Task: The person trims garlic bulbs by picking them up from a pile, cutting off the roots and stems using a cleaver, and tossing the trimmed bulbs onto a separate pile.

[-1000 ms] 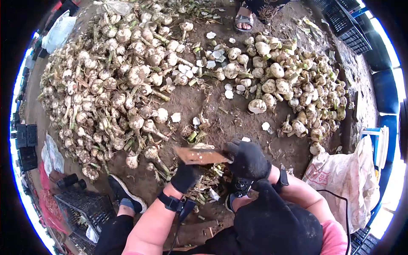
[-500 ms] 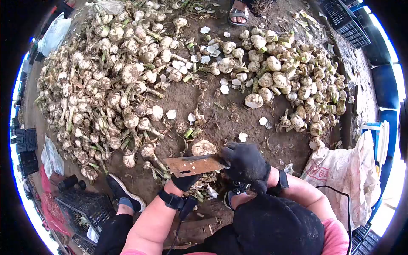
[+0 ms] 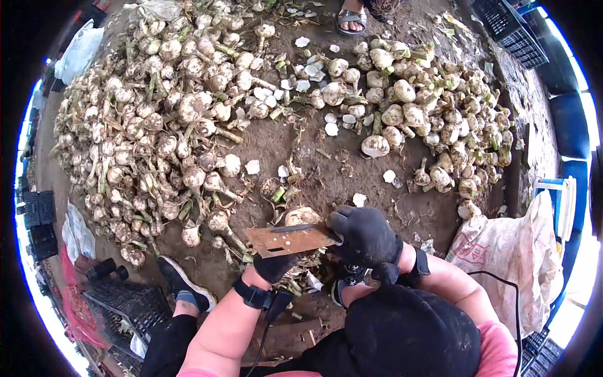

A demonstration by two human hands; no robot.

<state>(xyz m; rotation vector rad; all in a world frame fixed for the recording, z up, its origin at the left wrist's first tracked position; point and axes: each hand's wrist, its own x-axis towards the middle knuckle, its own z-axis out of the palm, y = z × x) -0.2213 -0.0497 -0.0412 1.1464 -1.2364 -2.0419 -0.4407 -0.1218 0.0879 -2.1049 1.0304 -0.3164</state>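
Floor is bare brown earth, littered with trimmings. The landmark for this report is the rusty blade, a flat metal plate with 1 slot, located in front of the wearer.

Nearest: 1 dark shoe lies nearer than the blade and to its left; a black crate stands farther left. Both hands wear black gloves. The right hand is clenched on the blade's right end. The left hand is beneath the blade, fingers hidden; its grip cannot be determined.

Directly beyond the blade's far edge is 1 pale bulb; contact between the 2 cannot be confirmed. To the right of the blade, a white sack with red print slumps.

Farther out, 2 heaps are noted: a large heap of stalked bulbs beyond and left of the blade, and a smaller heap beyond and right. White slices lie between them. Farthest beyond the blade, 1 sandalled foot of another person is visible.
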